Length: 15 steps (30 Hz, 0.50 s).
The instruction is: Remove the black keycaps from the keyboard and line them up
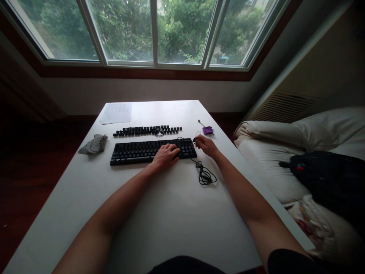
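Note:
A black keyboard [134, 150] lies on the white table, its keys facing up. My left hand [165, 155] rests on its right half, fingers stretched over the keys near the number pad. At the keyboard's upper right corner, my right hand [205, 144] is closed in a pinch on something small and dark, too small to name. Faint thin lines show on the table just beyond those fingertips. Behind the keyboard stand rows of loose black keycaps [139, 131]. A bundled black cable [205, 176] lies below my right hand.
A grey cloth [95, 144] lies left of the keyboard. Printed paper [116, 113] is at the table's far left corner. Toward the right edge are a purple object [208, 130] and a thin brush-like stick [201, 123]. A sofa [265, 163] with a dark bag [327, 175] stands right.

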Available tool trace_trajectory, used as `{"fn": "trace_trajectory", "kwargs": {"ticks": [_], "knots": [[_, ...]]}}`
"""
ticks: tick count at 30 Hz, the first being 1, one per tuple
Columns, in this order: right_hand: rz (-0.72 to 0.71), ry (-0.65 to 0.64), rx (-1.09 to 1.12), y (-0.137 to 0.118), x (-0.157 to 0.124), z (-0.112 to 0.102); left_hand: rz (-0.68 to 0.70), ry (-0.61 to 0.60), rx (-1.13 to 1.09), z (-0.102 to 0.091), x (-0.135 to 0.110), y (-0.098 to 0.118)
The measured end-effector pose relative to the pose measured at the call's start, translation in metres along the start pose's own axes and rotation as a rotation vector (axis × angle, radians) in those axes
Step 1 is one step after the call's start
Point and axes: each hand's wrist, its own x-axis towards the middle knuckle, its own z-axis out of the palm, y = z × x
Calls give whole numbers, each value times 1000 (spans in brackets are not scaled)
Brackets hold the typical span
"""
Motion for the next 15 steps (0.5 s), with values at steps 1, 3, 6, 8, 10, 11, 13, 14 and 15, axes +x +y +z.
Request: {"fn": "trace_trajectory", "kwargs": {"ticks": [1, 3, 6, 8, 10, 11, 13, 14, 15], "knots": [[-36, 17, -51, -1, 0, -1, 0, 3, 0, 0, 0, 0], [-109, 30, -141, -5, 2, -2, 2, 10, -1, 1, 0, 0], [-146, -13, -175, -10, 4, 1, 7, 17, 1, 2, 0, -1], [-127, -47, -137, -12, 4, 4, 10, 20, 5, 2, 0, -1], [-98, -45, -94, -12, 3, 7, 8, 18, 6, 2, 0, -1], [-85, -33, -79, -11, 3, 8, 6, 16, 4, 1, 0, -1], [-73, -5, -69, -9, 2, 8, 2, 12, 1, 1, 0, 0], [-75, 0, -74, -8, 2, 7, -1, 11, 2, 1, 0, 0], [-79, 0, -80, -7, 2, 6, -4, 10, 3, 1, 0, 0]]}}
